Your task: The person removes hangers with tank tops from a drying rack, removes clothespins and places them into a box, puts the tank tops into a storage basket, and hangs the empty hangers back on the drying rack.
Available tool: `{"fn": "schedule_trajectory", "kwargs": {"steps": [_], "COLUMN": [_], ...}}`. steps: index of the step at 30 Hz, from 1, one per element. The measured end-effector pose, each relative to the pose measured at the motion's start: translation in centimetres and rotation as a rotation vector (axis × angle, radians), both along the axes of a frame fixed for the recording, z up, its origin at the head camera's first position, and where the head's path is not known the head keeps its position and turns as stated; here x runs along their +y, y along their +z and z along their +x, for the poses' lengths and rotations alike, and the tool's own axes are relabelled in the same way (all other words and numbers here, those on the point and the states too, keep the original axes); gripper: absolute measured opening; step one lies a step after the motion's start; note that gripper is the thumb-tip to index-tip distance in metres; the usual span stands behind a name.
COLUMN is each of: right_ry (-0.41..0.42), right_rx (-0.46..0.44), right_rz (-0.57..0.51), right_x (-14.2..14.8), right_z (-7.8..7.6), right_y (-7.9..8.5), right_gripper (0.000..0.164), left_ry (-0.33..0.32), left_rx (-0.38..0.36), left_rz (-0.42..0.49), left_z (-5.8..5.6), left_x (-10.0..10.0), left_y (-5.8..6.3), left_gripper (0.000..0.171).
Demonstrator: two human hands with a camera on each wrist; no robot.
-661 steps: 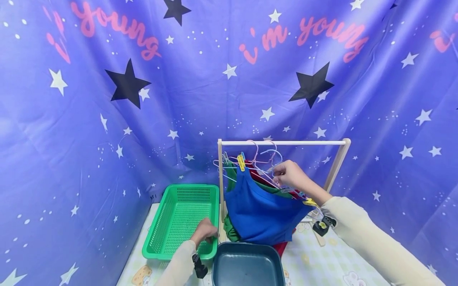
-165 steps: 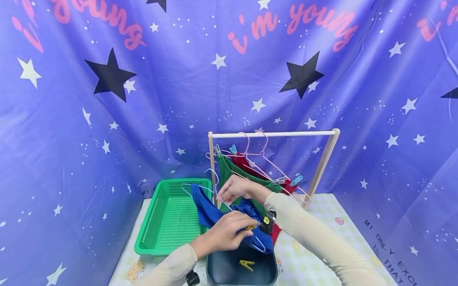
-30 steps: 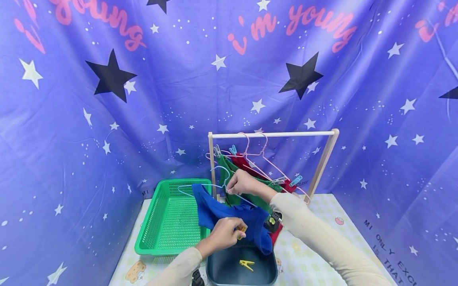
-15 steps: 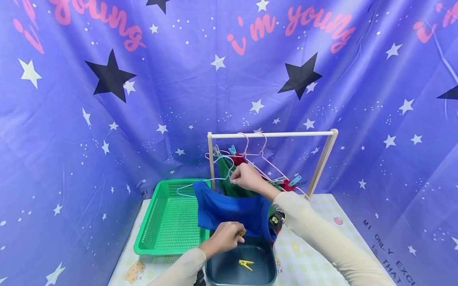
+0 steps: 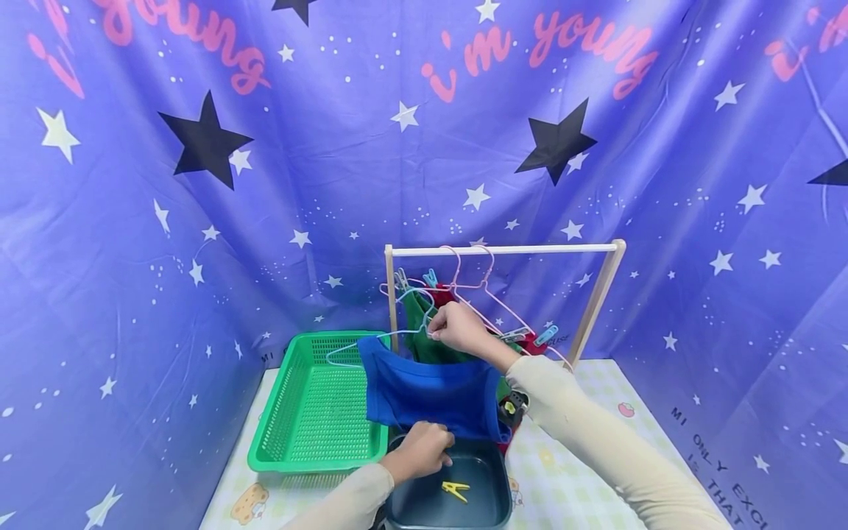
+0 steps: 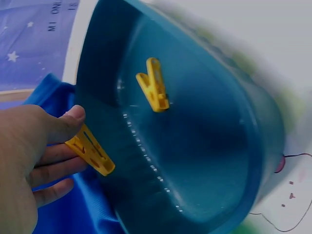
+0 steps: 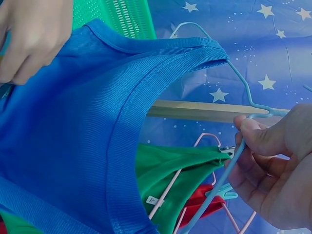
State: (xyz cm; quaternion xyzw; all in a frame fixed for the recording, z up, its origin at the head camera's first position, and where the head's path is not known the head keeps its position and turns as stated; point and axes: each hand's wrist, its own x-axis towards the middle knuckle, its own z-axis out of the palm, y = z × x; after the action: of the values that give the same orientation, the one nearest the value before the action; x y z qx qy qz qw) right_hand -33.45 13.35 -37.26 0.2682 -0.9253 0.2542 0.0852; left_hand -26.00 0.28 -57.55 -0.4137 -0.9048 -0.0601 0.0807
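In the head view my right hand [image 5: 457,325] pinches a light blue hanger [image 7: 239,75] just below its hook. A blue tank top [image 5: 430,390] hangs from it by the shoulder straps, in front of the rack. My left hand [image 5: 422,449] is low over the near edge of the top and the dark teal basin [image 5: 503,478]. Between its thumb and fingers, the left wrist view shows a yellow clothespin [image 6: 92,151]. A second yellow clothespin [image 6: 155,87] lies on the basin floor.
A wooden rack [image 5: 530,249] stands behind, bearing pink hangers [image 5: 486,283] with a green top [image 7: 170,165] and a red garment [image 7: 195,204], held by grey and light blue clothespins. To the left sits a green mesh basket [image 5: 311,412]. A star-printed curtain surrounds the table.
The blue top has come off the rack, and its two yellow clothespins are off it. Lately my right hand has raised the hanger, while my left has drawn down toward the basin with a clothespin.
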Motion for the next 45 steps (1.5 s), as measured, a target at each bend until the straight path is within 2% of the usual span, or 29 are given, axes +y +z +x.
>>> {"fn": "schedule_trajectory", "kwargs": {"steps": [3,7,9,14,19,32,39,45], "right_ry": [0.008,0.015,0.01,-0.008,-0.008,-0.05,-0.054,-0.052], "right_rx": [-0.002,-0.01,-0.017,-0.036,-0.032,-0.038,-0.015,-0.007], "right_rz": [-0.002,-0.008,-0.007,-0.005,-0.004,-0.026,-0.015,-0.006], "right_x": [-0.1,-0.3,-0.4,-0.6,-0.6,0.1,0.1,0.0], "right_z": [0.1,0.0,0.0,-0.1,-0.2,-0.2,-0.6,-1.2], "right_y": [-0.2,-0.5,-0.6,-0.8,-0.9,-0.4,-0.7,-0.7], "right_gripper": [0.009,0.009,0.009,0.008,0.009,0.008,0.008,0.008], "left_ry": [-0.01,-0.023,-0.021,0.013,0.041,0.056,0.061,0.069], "left_rx": [0.057,0.103,0.092,0.004,-0.045,0.005,-0.042,-0.022], "left_rz": [-0.053,-0.09,-0.103,-0.133,-0.166,-0.197,-0.204,-0.201], "left_z": [0.0,0.1,0.1,0.1,0.1,0.1,0.2,-0.1], "left_x": [0.1,0.1,0.0,-0.1,0.1,0.6,0.6,0.5], "left_y": [-0.9,-1.8,-2.0,-2.6,-2.9,-3.3,-3.6,-3.4], "left_gripper": [0.027,0.027,0.03,0.043,0.045,0.033,0.034,0.029]}}
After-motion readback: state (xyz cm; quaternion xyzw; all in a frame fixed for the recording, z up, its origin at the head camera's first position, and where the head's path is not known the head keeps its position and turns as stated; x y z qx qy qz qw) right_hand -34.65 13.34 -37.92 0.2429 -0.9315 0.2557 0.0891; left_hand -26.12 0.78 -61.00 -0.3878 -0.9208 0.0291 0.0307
